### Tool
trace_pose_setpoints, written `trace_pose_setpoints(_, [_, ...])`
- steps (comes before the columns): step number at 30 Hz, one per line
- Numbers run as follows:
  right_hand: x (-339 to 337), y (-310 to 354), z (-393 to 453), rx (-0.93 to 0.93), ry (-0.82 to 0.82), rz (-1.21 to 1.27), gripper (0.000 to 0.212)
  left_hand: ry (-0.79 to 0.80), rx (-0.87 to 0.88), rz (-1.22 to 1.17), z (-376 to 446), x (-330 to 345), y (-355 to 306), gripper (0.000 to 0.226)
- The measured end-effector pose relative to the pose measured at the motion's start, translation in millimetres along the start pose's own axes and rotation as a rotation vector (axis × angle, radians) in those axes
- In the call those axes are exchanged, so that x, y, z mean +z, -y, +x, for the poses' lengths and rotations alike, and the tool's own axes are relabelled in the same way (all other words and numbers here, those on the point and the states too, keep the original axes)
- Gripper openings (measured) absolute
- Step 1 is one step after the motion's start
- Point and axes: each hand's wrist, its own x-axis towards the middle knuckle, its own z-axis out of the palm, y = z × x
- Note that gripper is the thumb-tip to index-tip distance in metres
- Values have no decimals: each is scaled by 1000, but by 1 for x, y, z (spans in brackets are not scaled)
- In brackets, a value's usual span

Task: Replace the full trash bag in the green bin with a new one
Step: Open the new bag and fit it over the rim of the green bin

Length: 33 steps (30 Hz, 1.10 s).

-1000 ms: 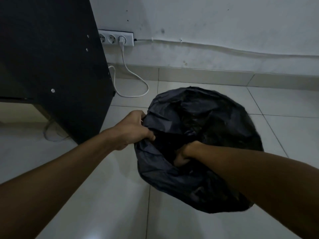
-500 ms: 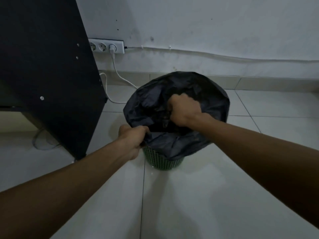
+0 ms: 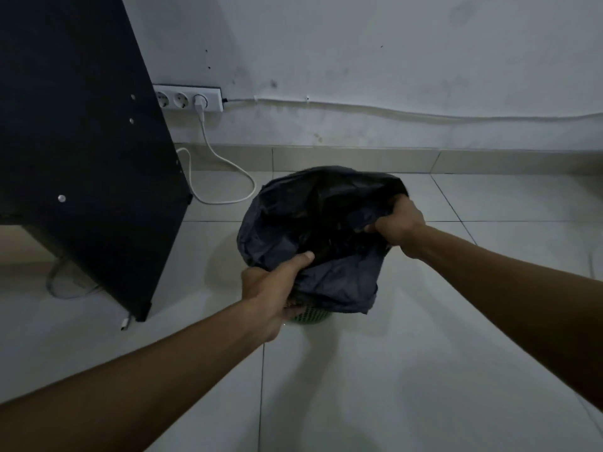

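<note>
The right hand [image 3: 399,223], half a second ago gripping the middle of the black trash bag [image 3: 313,230], now clutches its far right edge, fingers closed on the plastic. The left hand [image 3: 274,293] stays clenched on the near edge, lower over the green bin [image 3: 310,317], which peeks from under the bag on the tiled floor [image 3: 359,386].

Two bare forearms reach in from the lower corners of the head view — no sleeves, no watch, no bracelet or ring visible on either; the bare left hand [image 3: 272,293] and the bare right hand [image 3: 399,223] wear no gloves — the thumbnail on the left is short and plain
</note>
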Motion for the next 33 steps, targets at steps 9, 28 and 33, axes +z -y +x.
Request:
trace_pose_setpoints(9, [14, -1, -6, -197, -5, -200, 55, 307, 1423, 1301, 2, 25, -42, 28])
trace_pose_setpoints(28, [18, -22, 6, 6, 176, 73, 31, 308, 38, 614, 164, 3, -106, 62])
trace_pose_setpoints(33, [21, -18, 8, 61, 171, 185, 32, 406, -204, 368, 167, -48, -65, 45])
